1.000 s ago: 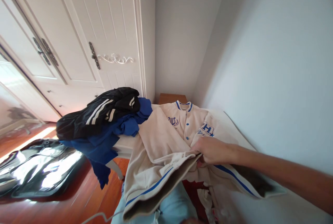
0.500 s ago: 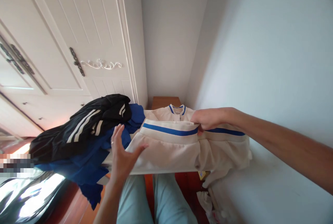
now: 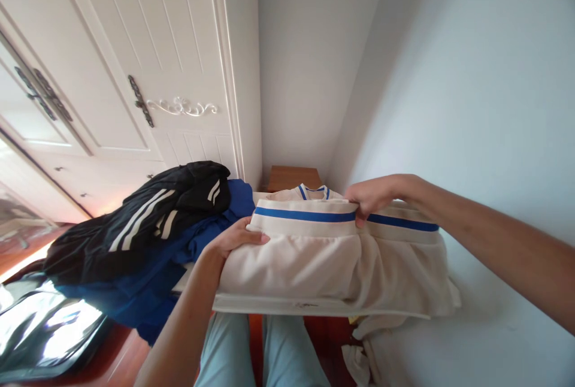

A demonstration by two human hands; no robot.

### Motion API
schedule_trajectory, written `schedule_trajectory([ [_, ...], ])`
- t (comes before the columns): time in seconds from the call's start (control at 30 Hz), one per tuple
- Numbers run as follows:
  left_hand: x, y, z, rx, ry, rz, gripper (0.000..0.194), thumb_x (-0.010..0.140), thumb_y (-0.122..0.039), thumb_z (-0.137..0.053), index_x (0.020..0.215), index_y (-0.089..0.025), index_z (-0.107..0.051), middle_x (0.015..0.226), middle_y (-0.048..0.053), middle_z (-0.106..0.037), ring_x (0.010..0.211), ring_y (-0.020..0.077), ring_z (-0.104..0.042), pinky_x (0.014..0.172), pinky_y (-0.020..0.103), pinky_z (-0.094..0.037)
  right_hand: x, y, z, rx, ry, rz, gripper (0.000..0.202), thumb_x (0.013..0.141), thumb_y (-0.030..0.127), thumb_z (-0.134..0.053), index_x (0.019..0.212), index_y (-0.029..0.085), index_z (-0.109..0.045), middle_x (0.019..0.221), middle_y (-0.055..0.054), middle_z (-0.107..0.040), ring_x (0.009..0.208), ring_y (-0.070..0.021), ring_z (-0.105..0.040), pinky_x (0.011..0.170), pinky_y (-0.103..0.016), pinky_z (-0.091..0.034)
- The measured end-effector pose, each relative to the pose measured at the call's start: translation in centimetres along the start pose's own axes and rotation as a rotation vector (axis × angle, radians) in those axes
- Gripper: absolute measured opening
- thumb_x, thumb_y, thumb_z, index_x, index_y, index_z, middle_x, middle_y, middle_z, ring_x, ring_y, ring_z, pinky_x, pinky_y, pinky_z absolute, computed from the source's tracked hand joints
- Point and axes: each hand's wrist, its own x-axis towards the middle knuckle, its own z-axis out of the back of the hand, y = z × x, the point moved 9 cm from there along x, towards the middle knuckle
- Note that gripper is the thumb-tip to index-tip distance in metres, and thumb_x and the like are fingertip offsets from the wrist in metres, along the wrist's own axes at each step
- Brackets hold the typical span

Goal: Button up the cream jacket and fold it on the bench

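Observation:
A cream garment (image 3: 291,261) with a blue-striped waistband lies across a white board (image 3: 269,305) in front of me. My right hand (image 3: 375,196) is closed on the waistband near its middle, pinching the fabric. At the band's left end, my left hand (image 3: 238,237) grips the cloth, thumb on top and fingers behind the edge. Beyond the waistband shows a cream collar (image 3: 314,193) with blue trim. Left of my left hand, a black garment (image 3: 148,213) with white stripes rests on blue cloth (image 3: 130,297).
A white wardrobe (image 3: 179,33) stands at the left and a pale wall (image 3: 485,105) at the right. Behind the board is a brown wooden piece (image 3: 294,178). A shiny black item (image 3: 58,333) lies at lower left; crumpled white cloth (image 3: 357,363) is on the floor.
My left hand has gone from spread and raised to gripping the waistband's left end. My right hand keeps its hold. The garment appears shifted slightly right, and more of the board's front edge shows.

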Motion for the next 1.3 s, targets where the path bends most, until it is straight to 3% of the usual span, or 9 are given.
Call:
schedule_trajectory([
  [0.2,5.2,-7.4,1.4,0.066,-0.122,-0.126,0.057,0.055,-0.032,-0.089,0.103,-0.012,-0.066,0.095,0.009,-0.072,0.076,0.0217,-0.069,0.072,0.031,-0.056,5.2,-7.4,5.8,0.078,0.087,-0.092,0.047,0.053,0.031,-0.081,0.095,0.011,-0.074,0.091,-0.005,-0.073,0.088,-0.0258,-0.066,0.074,-0.029,-0.05],
  [0.3,9.3,-9.1,2.6,0.102,-0.121,-0.098,0.056,0.057,-0.037,-0.088,0.102,-0.012,-0.066,0.096,0.01,-0.073,0.077,0.0228,-0.069,0.075,0.034,-0.056,8.6,-11.0,9.4,0.053,0.114,-0.153,0.05,0.049,0.032,-0.084,0.092,0.011,-0.073,0.09,-0.006,-0.073,0.086,-0.0258,-0.066,0.076,-0.031,-0.052],
  [0.43,16.4,-7.2,5.6,0.205,-0.136,-0.012,0.061,0.056,-0.047,-0.085,0.099,-0.009,-0.067,0.099,0.015,-0.072,0.086,0.0266,-0.069,0.078,0.034,-0.057,14.4,-16.6,11.2,0.139,0.171,-0.244,0.059,0.04,0.033,-0.088,0.093,0.013,-0.07,0.096,-0.007,-0.072,0.089,-0.0264,-0.067,0.078,-0.033,-0.053],
  [0.63,23.4,-1.0,11.1,0.638,-0.413,0.13,0.04,0.068,-0.043,-0.074,0.092,-0.011,-0.069,0.096,0.014,-0.073,0.092,0.0285,-0.069,0.075,0.031,-0.053,23.0,-23.9,6.6,0.391,0.156,-0.256,0.072,0.034,0.027,-0.089,0.101,0.013,-0.065,0.111,-0.009,-0.067,0.102,-0.0275,-0.064,0.086,-0.035,-0.053],
  [0.77,23.8,-1.0,11.7,0.8,-0.487,0.1,0.033,0.071,-0.039,-0.072,0.088,-0.012,-0.069,0.094,0.012,-0.072,0.095,0.0293,-0.067,0.078,0.03,-0.048,24.5,-25.4,3.6,0.704,0.188,-0.11,0.071,0.043,0.031,-0.09,0.106,0.014,-0.063,0.114,-0.01,-0.067,0.109,-0.027,-0.063,0.095,-0.036,-0.05],
  [0.9,23.2,-1.8,11.5,0.894,-0.523,0.077,0.035,0.075,-0.04,-0.069,0.094,-0.01,-0.067,0.098,0.013,-0.071,0.096,0.0284,-0.065,0.08,0.03,-0.046,22.7,-27.0,2.4,0.845,0.15,-0.071,0.063,0.058,0.044,-0.086,0.107,0.013,-0.063,0.114,-0.013,-0.068,0.108,-0.0277,-0.064,0.099,-0.039,-0.048],
  [1.03,22.2,-1.7,10.9,0.946,-0.523,0.024,0.051,0.075,-0.044,-0.068,0.112,-0.01,-0.063,0.113,0.015,-0.068,0.105,0.0296,-0.062,0.087,0.031,-0.045,20.2,-27.8,1.5,0.852,0.005,-0.043,0.084,0.057,0.054,-0.084,0.126,0.015,-0.055,0.134,-0.016,-0.057,0.122,-0.0306,-0.056,0.105,-0.041,-0.043],
  [1.13,21.1,-1.0,10.1,0.932,-0.452,0.008,0.047,0.077,-0.041,-0.065,0.112,-0.01,-0.064,0.119,0.015,-0.066,0.11,0.03,-0.061,0.093,0.032,-0.043,18.9,-27.2,0.9,0.76,-0.088,-0.008,0.089,0.06,0.057,-0.081,0.132,0.014,-0.051,0.141,-0.016,-0.05,0.131,-0.0306,-0.047,0.11,-0.039,-0.038],
  [1.3,17.5,0.6,8.9,0.972,-0.353,0.078,0.042,0.077,-0.036,-0.062,0.11,-0.01,-0.065,0.118,0.016,-0.067,0.109,0.0316,-0.061,0.095,0.035,-0.043,17.0,-23.9,-1.4,0.659,0.036,0.087,0.065,0.067,0.053,-0.078,0.114,0.01,-0.063,0.119,-0.013,-0.065,0.113,-0.0308,-0.059,0.098,-0.037,-0.047],
])
